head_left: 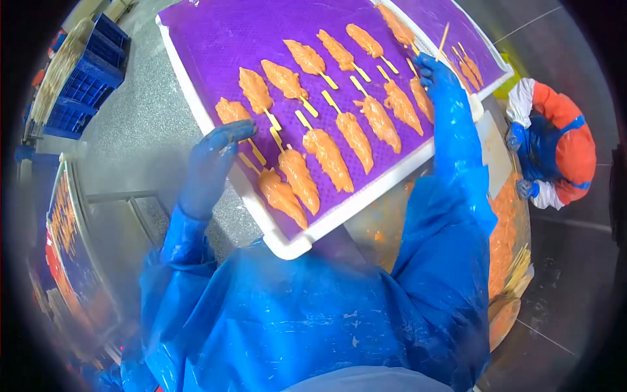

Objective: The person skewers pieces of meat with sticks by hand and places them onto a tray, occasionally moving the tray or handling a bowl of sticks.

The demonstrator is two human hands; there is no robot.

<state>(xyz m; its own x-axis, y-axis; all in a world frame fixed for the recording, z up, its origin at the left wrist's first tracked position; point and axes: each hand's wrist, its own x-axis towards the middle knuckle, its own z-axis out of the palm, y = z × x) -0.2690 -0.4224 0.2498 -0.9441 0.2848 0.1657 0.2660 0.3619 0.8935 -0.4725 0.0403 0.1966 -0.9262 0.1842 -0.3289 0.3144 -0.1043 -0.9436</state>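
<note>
A white-rimmed tray (362, 204) lined with a purple perforated mat (215, 46) lies tilted in front of me. Two rows of raw chicken skewers (328, 157) rest on it, their flat sticks pointing toward the middle. My left hand (219, 153), in a blue glove, reaches over the tray's left rim. Its fingers are stretched out above the sticks of the leftmost skewers. At the far right end of the rows is my right hand (439, 77), also gloved, with its fingertips closed at the stick of a chicken skewer (397, 26).
A second purple-lined tray (486, 46) with several skewers adjoins on the right. Raw meat (503, 228) and a bundle of sticks (519, 268) lie below it. A person in orange and blue (555, 140) stands at right. Blue crates (88, 78) are stacked at left, near a rack (68, 222).
</note>
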